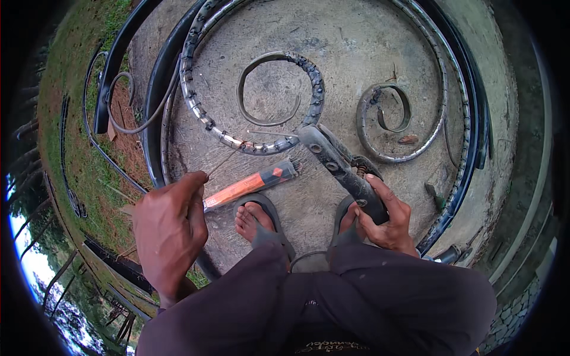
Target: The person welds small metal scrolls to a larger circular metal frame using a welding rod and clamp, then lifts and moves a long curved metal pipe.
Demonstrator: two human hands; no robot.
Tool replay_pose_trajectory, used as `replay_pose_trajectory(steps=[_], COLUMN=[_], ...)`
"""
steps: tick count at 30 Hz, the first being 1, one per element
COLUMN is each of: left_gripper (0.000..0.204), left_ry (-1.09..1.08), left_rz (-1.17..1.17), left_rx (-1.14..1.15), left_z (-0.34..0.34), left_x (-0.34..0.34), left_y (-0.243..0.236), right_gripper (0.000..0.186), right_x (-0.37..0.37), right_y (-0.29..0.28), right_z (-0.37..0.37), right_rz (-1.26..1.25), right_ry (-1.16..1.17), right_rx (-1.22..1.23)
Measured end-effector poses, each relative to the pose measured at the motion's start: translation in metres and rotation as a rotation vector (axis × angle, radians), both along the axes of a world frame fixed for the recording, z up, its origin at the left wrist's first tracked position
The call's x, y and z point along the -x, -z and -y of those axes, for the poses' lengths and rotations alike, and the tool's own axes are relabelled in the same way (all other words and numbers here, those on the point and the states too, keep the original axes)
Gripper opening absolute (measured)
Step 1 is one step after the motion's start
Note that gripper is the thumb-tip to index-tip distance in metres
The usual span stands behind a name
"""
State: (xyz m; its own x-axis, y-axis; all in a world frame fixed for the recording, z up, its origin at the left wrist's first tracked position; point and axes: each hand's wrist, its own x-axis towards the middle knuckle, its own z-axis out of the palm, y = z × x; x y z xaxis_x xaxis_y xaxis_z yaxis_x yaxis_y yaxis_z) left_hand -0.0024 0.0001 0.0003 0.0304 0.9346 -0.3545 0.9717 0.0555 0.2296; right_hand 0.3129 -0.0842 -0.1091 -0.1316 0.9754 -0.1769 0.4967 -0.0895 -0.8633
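My left hand [169, 231] pinches a thin metal rod [225, 161] that angles up toward a curled metal scroll [192, 89] with dark marks along its band. My right hand [389, 219] grips a dark, worn welding electrode holder [329, 160]; another thin rod [267, 133] extends leftward from its jaw over the scroll. An orange packet of rods [243, 188] lies on the concrete slab [219, 59] between my hands, just above my sandalled feet. A smaller metal curl [404, 107] lies to the right of the holder.
Long dark curved tubes [154, 101] surround the scrolls on both sides. Grass [83, 136] with more bent bars borders the slab on the left. A small wood piece [408, 139] lies by the right curl. A concrete edge [534, 178] runs along the right.
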Motion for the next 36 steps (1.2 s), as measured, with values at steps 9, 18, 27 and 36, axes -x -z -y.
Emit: replay_pose_trajectory(steps=[9,18,27,36], left_gripper=[0.018,0.02,0.016,0.018], left_ry=[-0.002,0.039,0.065,-0.028], left_rz=[0.012,-0.025,-0.005,0.026], left_rx=[-0.017,0.014,-0.05,0.032], left_z=[0.0,-0.001,-0.001,0.003], left_x=[-0.002,0.002,0.0,0.003], left_y=[-0.001,0.002,0.001,0.003], right_gripper=[0.067,0.068,0.067,0.063], right_x=[0.001,0.0,-0.001,-0.01], right_y=[0.004,0.004,0.003,0.004], right_z=[0.001,0.003,0.0,0.01], right_rz=[0.052,0.07,0.059,0.082], right_ry=[-0.054,-0.055,-0.089,0.062], right_rx=[-0.072,-0.043,-0.07,-0.086])
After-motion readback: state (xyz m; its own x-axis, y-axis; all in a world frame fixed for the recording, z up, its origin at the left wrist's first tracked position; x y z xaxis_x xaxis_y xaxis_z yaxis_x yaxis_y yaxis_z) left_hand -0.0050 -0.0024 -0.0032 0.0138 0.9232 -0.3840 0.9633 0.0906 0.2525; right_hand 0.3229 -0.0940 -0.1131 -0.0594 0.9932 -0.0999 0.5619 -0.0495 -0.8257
